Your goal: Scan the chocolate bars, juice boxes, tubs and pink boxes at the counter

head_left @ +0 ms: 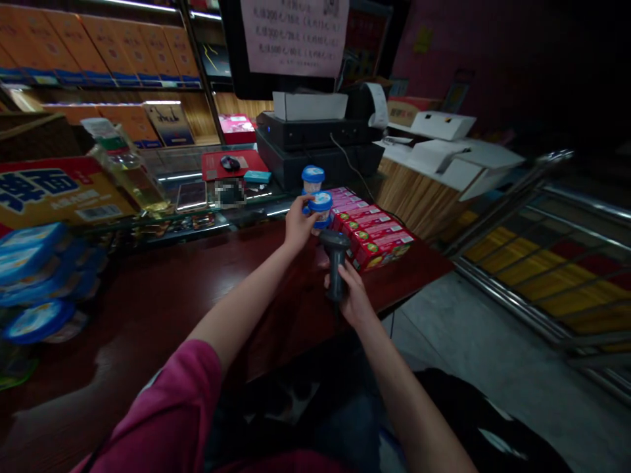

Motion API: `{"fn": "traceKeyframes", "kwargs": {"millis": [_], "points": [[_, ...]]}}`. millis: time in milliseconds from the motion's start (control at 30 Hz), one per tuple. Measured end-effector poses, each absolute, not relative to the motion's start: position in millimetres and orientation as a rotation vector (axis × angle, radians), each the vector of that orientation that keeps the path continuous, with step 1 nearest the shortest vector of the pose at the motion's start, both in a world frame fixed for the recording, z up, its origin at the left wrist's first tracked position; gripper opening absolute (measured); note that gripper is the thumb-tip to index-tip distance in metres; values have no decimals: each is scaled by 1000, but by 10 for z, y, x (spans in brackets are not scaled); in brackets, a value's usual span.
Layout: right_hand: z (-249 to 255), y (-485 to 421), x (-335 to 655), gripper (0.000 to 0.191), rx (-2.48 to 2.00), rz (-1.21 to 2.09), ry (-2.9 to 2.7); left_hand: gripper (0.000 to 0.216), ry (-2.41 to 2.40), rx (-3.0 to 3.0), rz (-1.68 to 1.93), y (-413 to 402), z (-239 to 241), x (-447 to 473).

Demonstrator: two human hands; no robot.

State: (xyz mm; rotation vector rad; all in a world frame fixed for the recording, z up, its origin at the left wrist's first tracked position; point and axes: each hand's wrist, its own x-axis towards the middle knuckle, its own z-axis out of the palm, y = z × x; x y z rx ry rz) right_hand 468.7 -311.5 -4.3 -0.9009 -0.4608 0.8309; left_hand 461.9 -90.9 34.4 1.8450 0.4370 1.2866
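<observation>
My left hand (pixel 298 225) is closed around a small blue-lidded tub (pixel 321 201), at the top of what looks like a short stack. Another blue-lidded tub (pixel 313 176) stands just behind it. In my right hand (pixel 354 293) is a dark handheld barcode scanner (pixel 337 253), gripped by its handle with the head up near the tubs. Several red and pink boxes (pixel 373 235) lie in a row on the dark red counter (pixel 211 279), right beside the tubs and beyond the scanner.
More blue-lidded tubs (pixel 37 263) are piled at the left. Behind them are a yellow-and-red carton (pixel 64 190) and an oil bottle (pixel 128 171). A monitor (pixel 241 59), black cash drawer (pixel 315 154) and red mat (pixel 246 161) stand at the back. A metal railing (pixel 542 263) is at right.
</observation>
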Motion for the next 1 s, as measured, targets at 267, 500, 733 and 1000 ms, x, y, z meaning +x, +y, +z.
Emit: {"fn": "traceKeyframes", "kwargs": {"millis": [267,500,733,1000], "points": [[-38,-3075,4694,38,-877,869,-461,43,619,2005,1345,-844,168,4792],[18,-3102,4667,40,-906,869,-461,60,507,2028,1209,-720,97,4660],[41,-3026,4612,38,-966,1051,-563,52,621,2348,1260,-853,-132,3053],[-9,-2094,3846,34,-809,1573,-599,49,1412,2718,1358,-1129,24,815]]}}
